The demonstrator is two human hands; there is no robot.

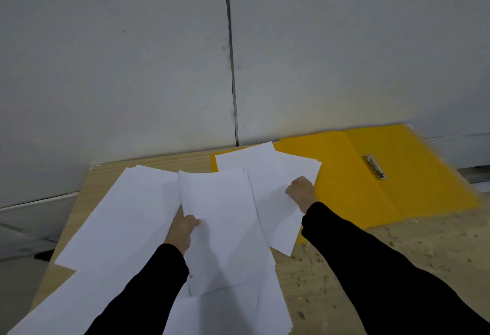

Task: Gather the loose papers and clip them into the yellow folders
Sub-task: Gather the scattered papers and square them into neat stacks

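The loose papers point(148, 210) are fanned across the wooden table point(344, 276) in front of me — plain white sheets, blank as far as I can see, overlapping at odd angles, some running off the near edge of view. My left hand point(183, 231) pinches a small sheaf point(225, 228) by its left edge, thumb on top, the sheets lifted a little off the rest. My right hand point(302, 193) is clenched on the right edge of the far sheets point(275, 175), which lie partly over the yellow folder point(397, 175).

That folder lies open and flat at the far right of the table, against the grey wall point(119, 56), with its metal clip point(374, 166) bare on the right leaf. A second yellow edge shows under the far sheets; I cannot tell whether it is another folder.

I judge this to be the gathering step, early on: nothing is clipped yet. Next I would need to bring both handfuls together, square the edges, and carry the stack to the clip — thin paper slides and curls easily, so the pinch must stay firm and the pile even.
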